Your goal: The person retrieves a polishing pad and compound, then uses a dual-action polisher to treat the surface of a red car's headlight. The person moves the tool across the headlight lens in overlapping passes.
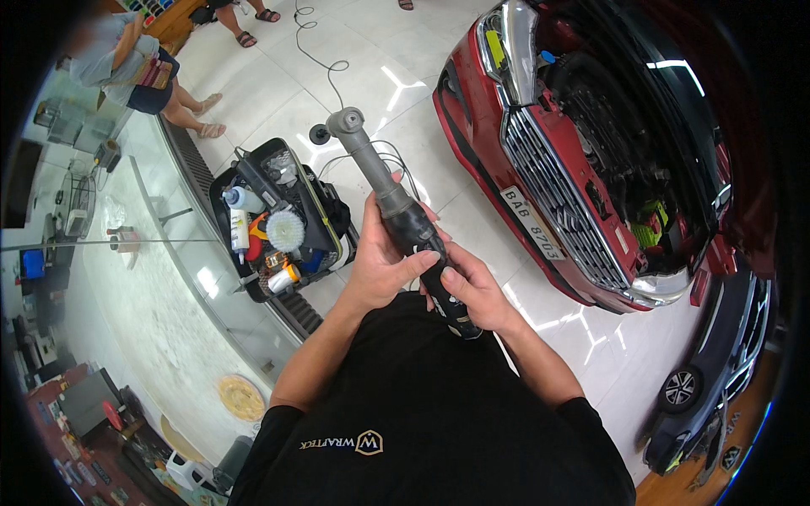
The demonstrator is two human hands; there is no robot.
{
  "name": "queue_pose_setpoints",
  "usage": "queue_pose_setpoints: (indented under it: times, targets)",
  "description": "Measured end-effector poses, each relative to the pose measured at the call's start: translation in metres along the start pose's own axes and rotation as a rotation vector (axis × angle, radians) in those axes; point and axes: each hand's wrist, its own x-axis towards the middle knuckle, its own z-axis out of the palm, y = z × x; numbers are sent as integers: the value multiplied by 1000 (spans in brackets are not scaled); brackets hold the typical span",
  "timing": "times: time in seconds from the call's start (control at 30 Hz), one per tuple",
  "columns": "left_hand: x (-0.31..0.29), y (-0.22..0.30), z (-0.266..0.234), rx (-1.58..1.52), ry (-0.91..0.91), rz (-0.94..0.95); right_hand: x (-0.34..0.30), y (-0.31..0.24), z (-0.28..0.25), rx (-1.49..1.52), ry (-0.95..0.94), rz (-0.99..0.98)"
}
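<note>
In front of my chest I hold a long mini polisher (405, 215) with a black body and a grey neck. Its angled head points away from me to the upper left, and a small black round disc (319, 134) sticks out at the head's left side. My left hand (380, 263) wraps around the body from the left, thumb lying across it. Lower down, my right hand (472, 291) grips the black rear end from the right, its thumb close to the left one. The fingers behind the tool are partly hidden.
An open bag (245, 291) of bottles, brushes and tools stands left of centre. A red car (515, 160) with its hood raised stands to the right, a dark car (709, 363) beyond it. A cable (325, 63) lies on the tiles. People (156, 76) stand at the back.
</note>
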Motion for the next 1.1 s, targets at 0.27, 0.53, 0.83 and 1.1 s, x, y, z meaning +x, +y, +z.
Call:
queue_pose_setpoints:
  times: [0.27,0.53,0.83,1.1]
  targets:
    - [-5,4,1,-10,-52,6,-7,1,8,-30,17,-48]
    - [-3,8,1,-11,-60,4,-5,-2,9,-29,6,-52]
    - [18,-6,1,-15,-106,-52,-4,-7,-14,-106,67,-20]
    - [87,-53,10,45,-148,-161,12,-26,-96,57,71,33]
